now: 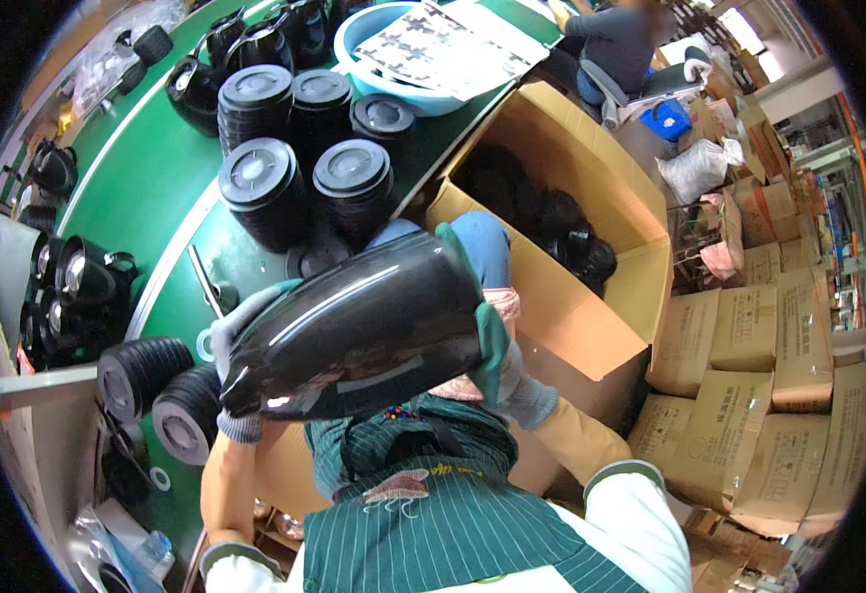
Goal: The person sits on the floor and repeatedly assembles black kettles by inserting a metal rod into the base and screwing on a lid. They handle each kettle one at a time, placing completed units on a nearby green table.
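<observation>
A large glossy black jug shell [364, 326] lies tilted across my lap, its narrow, spout-like end at the lower left. My left hand [240, 326], in a grey and green work glove, is wrapped round that narrow end. At the wide end, my right hand [497, 351], gloved the same way, grips the rim with green-coated fingers. The shell hides part of both hands. Just beyond it, stacks of black round ribbed discs [263, 173] stand on the green table [181, 148]. More disc stacks [188, 415] lie on their sides left of my left hand.
An open cardboard box [591, 316] with black parts inside stands to my right. Black jugs [191, 94] and a light-blue basin [349, 44] with patterned sheets are at the back. Stacked cartons [719, 405] line the right. A seated person [606, 44] is at the far right.
</observation>
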Demonstrator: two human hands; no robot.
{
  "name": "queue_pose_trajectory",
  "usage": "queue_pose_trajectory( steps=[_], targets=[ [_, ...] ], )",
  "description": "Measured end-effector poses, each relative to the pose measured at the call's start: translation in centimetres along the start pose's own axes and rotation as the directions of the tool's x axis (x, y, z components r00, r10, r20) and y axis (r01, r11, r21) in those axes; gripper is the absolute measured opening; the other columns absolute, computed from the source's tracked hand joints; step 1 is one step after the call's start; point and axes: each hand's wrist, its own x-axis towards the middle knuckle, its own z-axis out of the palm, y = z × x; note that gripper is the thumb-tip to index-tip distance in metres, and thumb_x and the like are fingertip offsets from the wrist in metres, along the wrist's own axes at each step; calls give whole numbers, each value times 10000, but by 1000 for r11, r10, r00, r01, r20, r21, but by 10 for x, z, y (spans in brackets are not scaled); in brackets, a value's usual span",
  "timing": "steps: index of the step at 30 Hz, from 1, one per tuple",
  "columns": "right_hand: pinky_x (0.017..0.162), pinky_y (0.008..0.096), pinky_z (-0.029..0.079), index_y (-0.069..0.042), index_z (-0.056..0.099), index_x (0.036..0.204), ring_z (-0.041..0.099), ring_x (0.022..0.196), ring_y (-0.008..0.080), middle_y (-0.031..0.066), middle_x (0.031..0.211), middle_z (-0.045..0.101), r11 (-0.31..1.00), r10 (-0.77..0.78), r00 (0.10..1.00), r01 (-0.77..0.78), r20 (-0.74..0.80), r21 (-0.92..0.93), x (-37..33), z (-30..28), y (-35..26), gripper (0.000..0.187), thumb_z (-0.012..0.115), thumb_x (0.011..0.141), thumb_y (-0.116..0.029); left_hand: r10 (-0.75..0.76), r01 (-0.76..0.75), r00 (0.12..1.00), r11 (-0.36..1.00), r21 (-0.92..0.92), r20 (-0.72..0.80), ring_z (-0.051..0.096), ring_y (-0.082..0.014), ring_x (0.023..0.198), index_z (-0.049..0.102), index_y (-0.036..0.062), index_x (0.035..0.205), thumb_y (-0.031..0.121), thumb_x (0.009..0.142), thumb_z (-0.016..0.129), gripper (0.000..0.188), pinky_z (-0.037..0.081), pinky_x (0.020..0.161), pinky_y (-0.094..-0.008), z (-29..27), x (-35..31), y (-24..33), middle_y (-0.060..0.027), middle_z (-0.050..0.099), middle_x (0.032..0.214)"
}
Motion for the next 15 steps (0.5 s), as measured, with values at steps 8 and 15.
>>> queue_pose_trajectory(
  steps=[8, 15],
  targets=[
    [1171, 425, 421, -62, 517, 1492, 530, 1365, 261, 103, 1494, 564, 991, 80, 992, -68, -96, 119, -2, -154, 7, 638, 574, 1031, -500, 225, -315, 930, 895, 317, 290, 647, -372, 1220, 602, 45, 1391, 258, 702, 889, 777, 483, 1084, -477, 48, -25, -43, -199, 654, 1328],
    [1172, 399, 425, 6, 519, 1476, 556, 1354, 262, 144, 1465, 573, 822, -41, 993, 97, 112, -562, -6, -110, -4, 987, 987, 628, -184, -108, 372, 910, 635, 677, -399, 624, -408, 1167, 560, -28, 1379, 357, 873, 765, 667, 510, 1000, -493, -37, -4, -128, -235, 625, 1294]
  ],
)
